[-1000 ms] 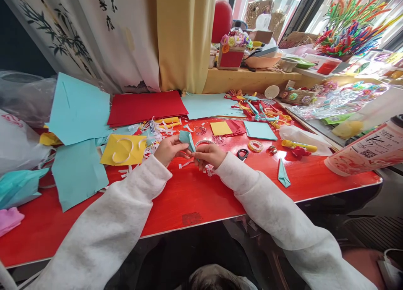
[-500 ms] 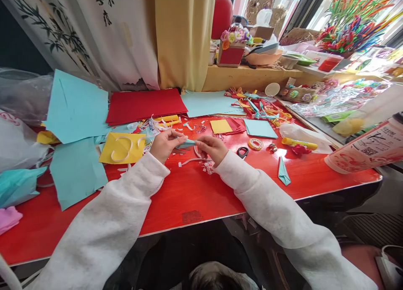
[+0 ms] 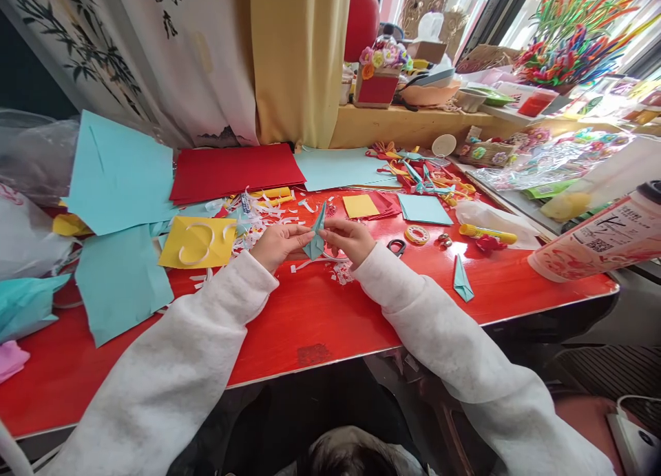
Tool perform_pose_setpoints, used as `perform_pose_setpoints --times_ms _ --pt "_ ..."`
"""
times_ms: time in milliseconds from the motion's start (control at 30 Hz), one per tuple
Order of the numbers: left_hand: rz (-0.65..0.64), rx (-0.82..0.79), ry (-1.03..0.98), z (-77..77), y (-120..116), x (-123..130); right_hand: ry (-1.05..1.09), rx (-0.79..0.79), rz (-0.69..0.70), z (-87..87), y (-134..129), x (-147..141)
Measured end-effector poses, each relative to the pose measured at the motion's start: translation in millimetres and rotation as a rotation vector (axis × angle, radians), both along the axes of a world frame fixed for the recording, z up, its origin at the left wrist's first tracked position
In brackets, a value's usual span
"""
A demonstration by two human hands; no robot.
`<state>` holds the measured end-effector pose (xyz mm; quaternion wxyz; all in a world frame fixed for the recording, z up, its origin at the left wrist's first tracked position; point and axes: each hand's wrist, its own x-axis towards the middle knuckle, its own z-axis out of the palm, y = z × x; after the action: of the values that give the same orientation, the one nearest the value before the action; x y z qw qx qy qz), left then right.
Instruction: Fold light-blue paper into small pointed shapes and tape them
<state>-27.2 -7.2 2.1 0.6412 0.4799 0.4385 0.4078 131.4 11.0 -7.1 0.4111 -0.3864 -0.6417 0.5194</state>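
Note:
Between my two hands, above the red table [image 3: 330, 324], is a folded light-blue paper piece [image 3: 315, 245] with a long narrow point upward. My left hand [image 3: 279, 245] pinches its left side between thumb and fingers. My right hand [image 3: 350, 240] pinches the right side, fingertips close to the middle of the fold. A second folded blue paper piece [image 3: 463, 280] lies flat to the right of my right sleeve. Black-handled scissors [image 3: 396, 247] rest just right of my right hand, with their blades hidden.
Paper scraps [image 3: 258, 214] lie behind my hands. Beyond are a red paper stack [image 3: 237, 174], blue squares [image 3: 424, 209], a tape roll [image 3: 416, 235] and a glue stick [image 3: 488, 234]. Yellow paper [image 3: 197, 242] sits left. A large cup [image 3: 593, 235] leans at the right.
The folded blue paper has turned from lying sideways between my fingers to standing with its narrow point up. Both hands still grip it, with the fingers shifted on it.

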Motion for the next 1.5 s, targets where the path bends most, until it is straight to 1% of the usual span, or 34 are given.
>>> perform_pose_setpoints --times_ms 100,233,367,533,600,667,800,867,933,1033,1167,1267,1333,1500 --pt "-0.035 0.051 0.024 0.5 -1 2 -0.012 0.053 -0.051 -1.4 1 1" --pt "0.008 0.101 0.1 2.2 -2 5 -0.06 0.104 -0.094 -1.5 1 2" --pt "0.021 0.103 0.113 0.5 -3 7 -0.085 0.135 -0.101 -1.9 0 2" --pt "-0.055 0.072 0.109 -4.9 -1 7 -0.157 0.209 -0.113 -4.2 0 2" --pt "-0.054 0.055 0.119 -5.4 -1 8 -0.17 0.213 -0.109 -4.2 0 1" --pt "-0.022 0.046 0.12 -5.1 -1 7 -0.151 0.159 -0.082 -3.2 0 0" --pt "0.024 0.034 0.107 -6.7 0 6 -0.067 -0.035 0.082 -0.9 -2 0" --pt "0.037 0.046 0.102 -9.1 2 5 -0.037 -0.091 0.13 -0.4 -2 0" --pt "0.044 0.074 0.097 -11.4 3 4 -0.01 -0.136 0.134 0.1 -3 0" --pt "0.018 0.117 0.089 -12.1 4 3 0.036 -0.208 0.095 1.9 -3 1" --pt "-0.03 0.1 0.052 -9.6 3 3 0.076 -0.242 0.039 4.1 -3 2" --pt "-0.057 0.113 -0.013 -8.9 2 3 0.098 -0.252 0.066 3.3 -2 2" --pt "-0.066 0.127 -0.044 -9.3 2 3 0.106 -0.285 0.095 2.2 -2 3" --pt "-0.031 0.146 -0.028 -11.1 3 2 0.095 -0.332 0.106 2.1 -4 2"
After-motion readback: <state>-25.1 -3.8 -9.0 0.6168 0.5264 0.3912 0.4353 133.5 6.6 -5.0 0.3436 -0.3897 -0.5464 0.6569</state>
